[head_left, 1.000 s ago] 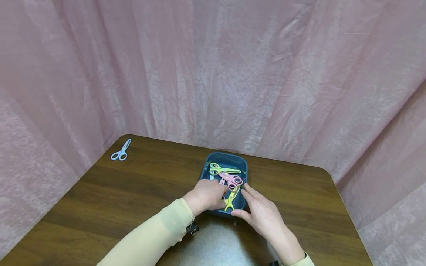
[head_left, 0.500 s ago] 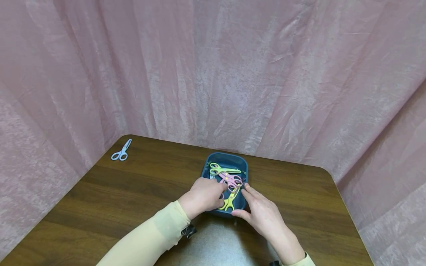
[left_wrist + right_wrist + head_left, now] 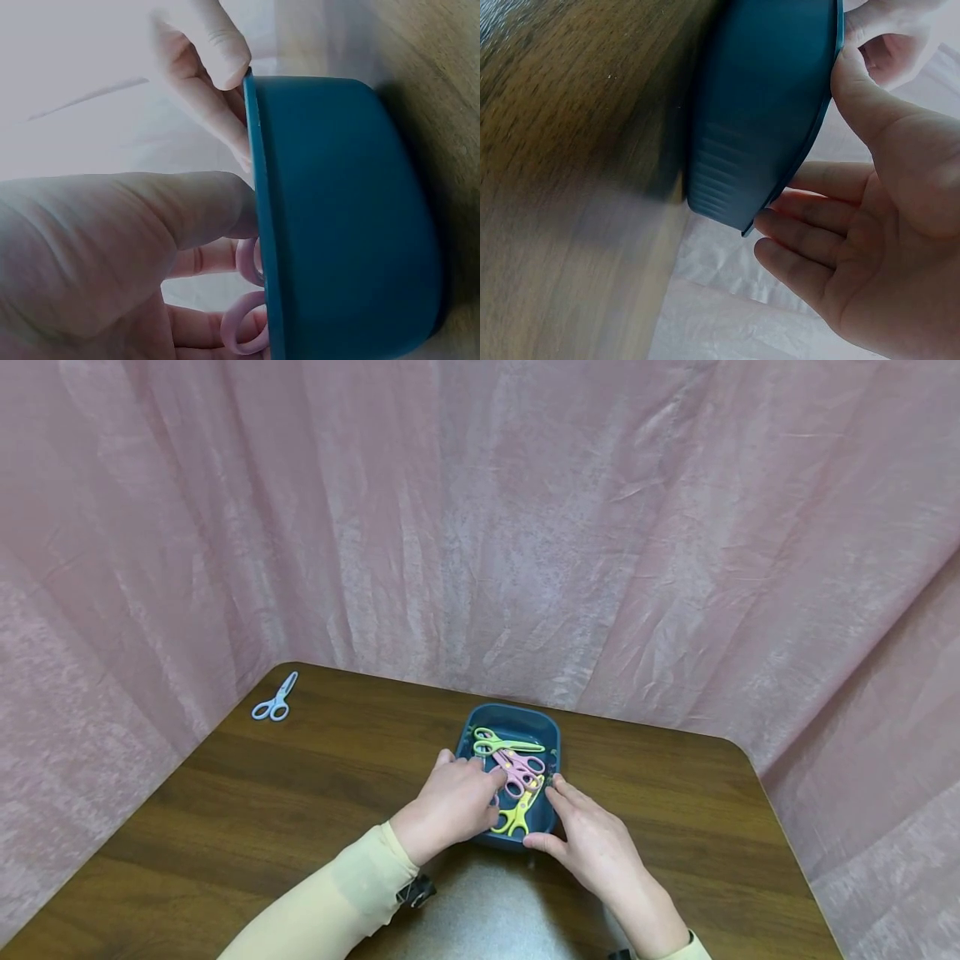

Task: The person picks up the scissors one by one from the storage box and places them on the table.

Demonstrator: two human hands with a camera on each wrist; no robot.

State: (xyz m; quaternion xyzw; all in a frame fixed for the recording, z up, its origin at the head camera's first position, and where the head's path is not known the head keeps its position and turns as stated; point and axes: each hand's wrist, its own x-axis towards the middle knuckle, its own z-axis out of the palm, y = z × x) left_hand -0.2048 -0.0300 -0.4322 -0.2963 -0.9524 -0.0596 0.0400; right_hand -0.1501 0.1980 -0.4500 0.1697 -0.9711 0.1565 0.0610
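Observation:
A dark blue plastic bin (image 3: 555,735) holds several pairs of children's scissors. Green scissors (image 3: 510,743) lie toward its back, pink scissors (image 3: 519,768) in the middle and yellow scissors (image 3: 517,817) near the front. My left hand (image 3: 453,802) reaches over the bin's left side. In the left wrist view its thumb and fingers pinch another pair of pink scissors (image 3: 244,322), whose handle loops stand above the rim; the blades are hidden. With relaxed fingers my right hand (image 3: 596,839) rests against the near right corner, thumb on the front rim and fingertips along the right side.
Light blue scissors (image 3: 275,697) lie alone near the far left corner of the brown wooden table (image 3: 337,752). A pink curtain (image 3: 510,568) hangs close behind the table's back edge and along the sides.
My left hand has drawn left and slightly back in the bin, uncovering more of the yellow scissors. The pink scissors in the middle have shifted a little. My right hand has stayed at the corner.

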